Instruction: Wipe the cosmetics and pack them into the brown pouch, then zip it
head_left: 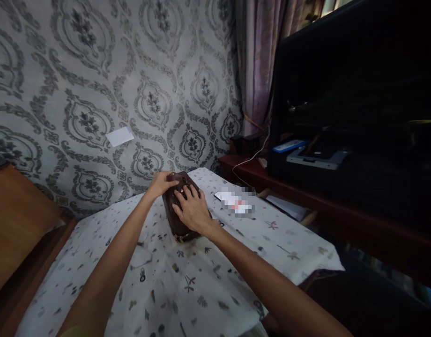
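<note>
A dark brown bag (178, 223), leather-like with gold-coloured metal bits at its lower corner, rests on the patterned white cloth (159, 281). At its far left corner my left hand (161, 184) grips the edge, the thumb lying over the top face and the other fingers mostly hidden. My right hand (193, 210) lies flat on the bag's upper face with its fingers spread. Near the fingers of the right hand a small metal piece shows on the bag.
A phone (218, 196), mostly blurred out, lies right of the bag. An open drawer (287, 208) juts from the dark red furniture at right. A white cable (250, 161) runs down from there. A wooden panel (18, 220) stands at left; patterned wallpaper (152, 100) is behind.
</note>
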A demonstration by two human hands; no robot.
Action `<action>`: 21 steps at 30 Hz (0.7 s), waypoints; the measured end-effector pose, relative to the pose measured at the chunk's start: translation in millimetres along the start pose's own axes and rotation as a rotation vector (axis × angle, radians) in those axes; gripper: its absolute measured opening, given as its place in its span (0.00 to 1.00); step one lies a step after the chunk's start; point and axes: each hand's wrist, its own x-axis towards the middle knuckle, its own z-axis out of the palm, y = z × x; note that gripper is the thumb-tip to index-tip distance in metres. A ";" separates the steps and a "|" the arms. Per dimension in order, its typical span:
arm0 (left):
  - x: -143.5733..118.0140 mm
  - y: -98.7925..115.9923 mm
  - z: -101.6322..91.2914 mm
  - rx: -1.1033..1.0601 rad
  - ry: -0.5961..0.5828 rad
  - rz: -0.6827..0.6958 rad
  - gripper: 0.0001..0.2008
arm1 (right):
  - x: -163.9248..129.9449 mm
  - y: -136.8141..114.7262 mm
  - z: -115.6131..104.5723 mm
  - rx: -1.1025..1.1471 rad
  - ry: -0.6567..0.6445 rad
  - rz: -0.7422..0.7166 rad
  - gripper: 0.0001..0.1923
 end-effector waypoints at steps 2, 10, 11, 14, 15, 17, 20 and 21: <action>-6.1 -2.9 -12.6 0.073 0.008 0.001 0.10 | -0.6 -0.1 2.1 -0.008 0.011 -0.006 0.27; -22.0 -4.6 -14.7 0.215 0.067 -0.026 0.10 | -1.7 0.4 6.9 -0.031 0.054 -0.029 0.25; -23.0 -3.3 -13.6 0.218 0.070 -0.026 0.09 | -1.7 0.6 7.3 -0.030 0.057 -0.031 0.26; -26.1 0.6 -13.0 0.216 0.066 -0.020 0.08 | -1.6 1.0 8.2 -0.030 0.057 -0.030 0.26; -27.3 1.6 -13.3 0.210 0.061 -0.018 0.08 | -1.7 1.0 8.3 -0.030 0.054 -0.029 0.25; -29.6 2.6 -13.9 0.193 0.052 -0.016 0.08 | -1.9 0.6 8.4 -0.029 0.052 -0.029 0.25; -31.6 1.0 -13.5 0.152 0.048 -0.025 0.08 | -2.0 -0.1 8.5 -0.029 0.060 -0.026 0.25; -31.8 -0.2 -13.1 0.134 0.050 -0.031 0.08 | -1.8 -0.2 8.5 -0.027 0.061 -0.025 0.25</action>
